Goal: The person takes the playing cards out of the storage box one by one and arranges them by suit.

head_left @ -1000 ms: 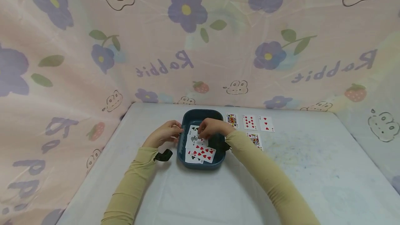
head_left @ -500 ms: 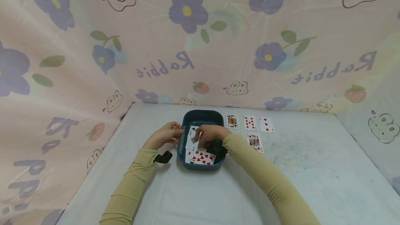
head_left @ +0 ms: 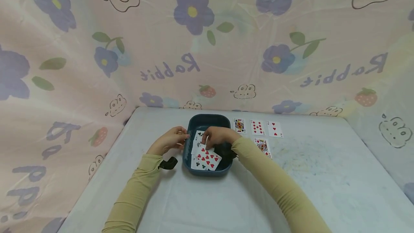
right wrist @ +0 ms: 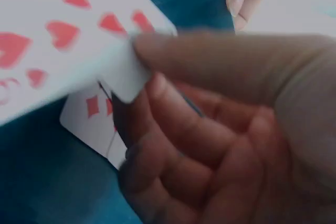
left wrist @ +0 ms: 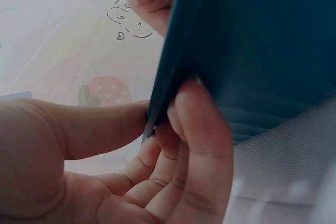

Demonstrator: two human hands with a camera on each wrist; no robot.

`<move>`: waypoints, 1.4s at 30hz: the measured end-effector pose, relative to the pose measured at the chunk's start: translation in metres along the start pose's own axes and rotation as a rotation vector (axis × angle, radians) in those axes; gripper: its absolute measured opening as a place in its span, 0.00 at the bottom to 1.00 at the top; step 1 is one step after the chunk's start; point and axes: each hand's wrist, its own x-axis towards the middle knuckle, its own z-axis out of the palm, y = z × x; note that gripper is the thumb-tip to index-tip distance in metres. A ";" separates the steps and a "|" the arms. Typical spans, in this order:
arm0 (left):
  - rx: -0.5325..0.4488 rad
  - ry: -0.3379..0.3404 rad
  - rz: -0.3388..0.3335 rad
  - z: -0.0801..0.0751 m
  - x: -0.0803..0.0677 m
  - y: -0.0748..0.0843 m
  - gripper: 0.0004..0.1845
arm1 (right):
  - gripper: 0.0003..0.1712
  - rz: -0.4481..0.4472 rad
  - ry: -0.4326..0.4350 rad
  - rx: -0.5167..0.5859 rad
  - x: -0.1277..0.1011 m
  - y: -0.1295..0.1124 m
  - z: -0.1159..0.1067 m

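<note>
So the right hand (head_left: 217,136) is down in the dark blue tray (head_left: 207,118) with thumb and fingers pinching one corner of a hearts card (head_left: 208,158), and that card is tilted up off the other cards in the tray (head_left: 198,137) rather than lying flat. The right wrist view shows the pinch well: thumb on top, fingers (right wrist: 173,124) curled underneath, with a diamonds card (right wrist: 92,116) lower down in the tray. The left hand (head_left: 169,140) grips the tray's left rim, thumb outside and fingers (left wrist: 202,129) hooked over the wall, which looks like it's just holding it steady. Handling-wise, I'd say a playing card is about as light as it gets, thin, bendy and pretty slick, so it'll want to slide against the ones beneath or flex if squeezed hard. A corner or short edge pinch is probably the best place to take it, since there's nothing to grab flat on. Off to the right on the white surface (head_left: 291,190) sit three face-up cards in a row (head_left: 257,127) plus one face card (head_left: 262,146) just in front of them.
</note>
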 end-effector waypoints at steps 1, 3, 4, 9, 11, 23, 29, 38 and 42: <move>-0.002 0.000 -0.002 0.000 0.000 0.000 0.10 | 0.09 0.005 0.033 0.005 0.000 0.000 0.000; 0.002 0.002 -0.003 0.000 -0.001 0.000 0.10 | 0.08 0.020 0.110 0.018 0.000 0.000 0.000; 0.002 0.003 -0.009 0.000 -0.002 0.000 0.10 | 0.07 0.027 0.143 0.027 -0.001 0.000 0.000; 0.000 -0.003 -0.009 0.001 -0.003 0.001 0.10 | 0.03 0.040 0.260 0.092 -0.003 0.001 -0.003; -0.005 -0.002 -0.014 0.001 -0.003 0.002 0.09 | 0.02 0.035 0.281 0.114 -0.005 0.002 -0.005; -0.016 -0.003 0.002 0.002 -0.002 0.001 0.08 | 0.07 -0.071 0.392 0.353 -0.031 0.010 -0.028; -0.019 0.008 -0.003 0.002 0.000 0.001 0.08 | 0.11 -0.057 0.462 0.513 -0.053 0.018 -0.041; -0.033 -0.023 0.013 0.000 0.001 0.002 0.08 | 0.18 -0.071 0.489 0.642 -0.097 0.048 -0.047; -0.035 -0.018 -0.004 0.000 0.000 0.001 0.08 | 0.18 -0.060 0.487 0.644 -0.111 0.069 -0.043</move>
